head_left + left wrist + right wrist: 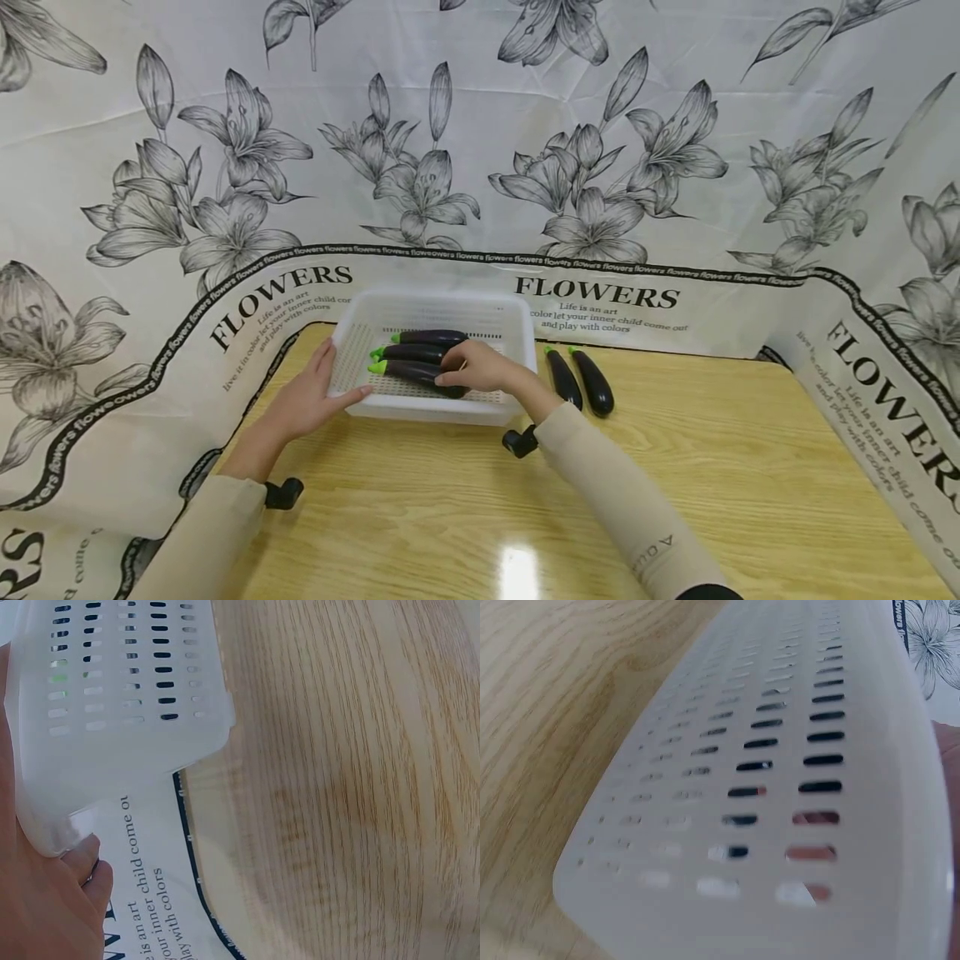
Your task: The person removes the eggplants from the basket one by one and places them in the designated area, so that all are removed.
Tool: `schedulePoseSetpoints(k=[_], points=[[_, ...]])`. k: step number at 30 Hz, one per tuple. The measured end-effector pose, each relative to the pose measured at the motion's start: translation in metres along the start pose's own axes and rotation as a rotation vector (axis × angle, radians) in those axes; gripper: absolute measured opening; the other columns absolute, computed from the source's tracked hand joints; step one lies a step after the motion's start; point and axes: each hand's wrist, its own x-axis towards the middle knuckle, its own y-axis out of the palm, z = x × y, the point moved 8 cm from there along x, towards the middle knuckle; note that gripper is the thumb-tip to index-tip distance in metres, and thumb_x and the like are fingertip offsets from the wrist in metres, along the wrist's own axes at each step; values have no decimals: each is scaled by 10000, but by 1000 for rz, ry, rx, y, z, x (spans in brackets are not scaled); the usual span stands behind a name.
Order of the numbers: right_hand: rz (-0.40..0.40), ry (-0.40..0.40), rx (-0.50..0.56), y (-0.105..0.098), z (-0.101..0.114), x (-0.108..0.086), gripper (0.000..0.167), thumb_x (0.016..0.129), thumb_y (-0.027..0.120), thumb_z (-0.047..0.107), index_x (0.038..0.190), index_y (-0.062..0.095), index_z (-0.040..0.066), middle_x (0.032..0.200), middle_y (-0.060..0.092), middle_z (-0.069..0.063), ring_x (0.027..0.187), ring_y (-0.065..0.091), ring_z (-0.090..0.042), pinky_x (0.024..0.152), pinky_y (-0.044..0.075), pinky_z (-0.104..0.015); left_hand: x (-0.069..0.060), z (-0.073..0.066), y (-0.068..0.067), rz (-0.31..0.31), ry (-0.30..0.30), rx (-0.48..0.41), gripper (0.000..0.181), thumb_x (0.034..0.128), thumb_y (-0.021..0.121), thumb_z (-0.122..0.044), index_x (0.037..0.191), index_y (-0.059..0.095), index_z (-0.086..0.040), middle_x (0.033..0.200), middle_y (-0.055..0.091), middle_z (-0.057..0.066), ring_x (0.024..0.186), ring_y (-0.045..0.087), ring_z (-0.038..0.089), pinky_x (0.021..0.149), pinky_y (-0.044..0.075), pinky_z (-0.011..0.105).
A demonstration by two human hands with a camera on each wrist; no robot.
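Note:
A white perforated plastic basket (pixel 435 407) stands at the back of the table. My left hand (pixel 307 400) grips its left end, thumb along the front rim; in the left wrist view, fingertips (pixel 82 859) curl at the rim's corner. Three dark eggplants with green stems lie side by side inside: a near one (pixel 408 372), a middle one (pixel 412 353) and a far one (pixel 431 337). Reaching over the front rim, my right hand (pixel 480 367) holds the near eggplant by its thick right end. The basket's wall (pixel 780 765) mostly hides this hand in the right wrist view.
Two more eggplants, one (pixel 562 377) close to the basket and another (pixel 592 383) beside it, lie on the wooden table (pixel 712 433) to the right. A white cloth (pixel 450 275) printed with flowers hangs behind and along the sides.

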Motion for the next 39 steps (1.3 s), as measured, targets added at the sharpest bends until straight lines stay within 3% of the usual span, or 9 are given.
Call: schedulePoseSetpoints(k=[10, 19, 30, 39], points=[[-79, 30, 24, -18, 0, -30, 457, 1021, 651, 298, 1342, 642, -27, 1315, 665, -164, 1145, 663, -289, 951, 554, -407, 0, 2, 0, -2, -6, 1, 1150, 935, 524, -737, 1628, -4, 13, 1703, -16, 224, 1461, 275, 541, 1093, 358, 691], [-130, 8, 9, -34, 3, -58, 365, 1016, 660, 270, 1270, 702, 11, 1224, 714, -133, 1068, 695, -264, 913, 569, -402, -1, 1, 0, 0, 0, 10, 1148, 938, 527, -729, 1624, 1, 27, 1699, -19, 235, 1462, 268, 543, 1088, 361, 692], [-288, 37, -10, -59, -14, -93, 393, 1002, 678, 295, 1260, 705, 1, 1161, 725, -130, 1017, 697, -262, 890, 573, -433, 0, 2, 1, 3, 2, 18, 1141, 944, 516, -729, 1622, 5, 33, 1700, -29, 231, 1462, 266, 543, 1087, 366, 685], [-329, 52, -22, -76, -29, -124, 384, 989, 697, 256, 1244, 699, -30, 1056, 736, -107, 894, 698, -203, 818, 571, -390, -1, 2, 1, 17, 2, 24, 1138, 949, 498, -735, 1622, -9, 31, 1700, -50, 228, 1456, 263, 554, 1083, 365, 690]])
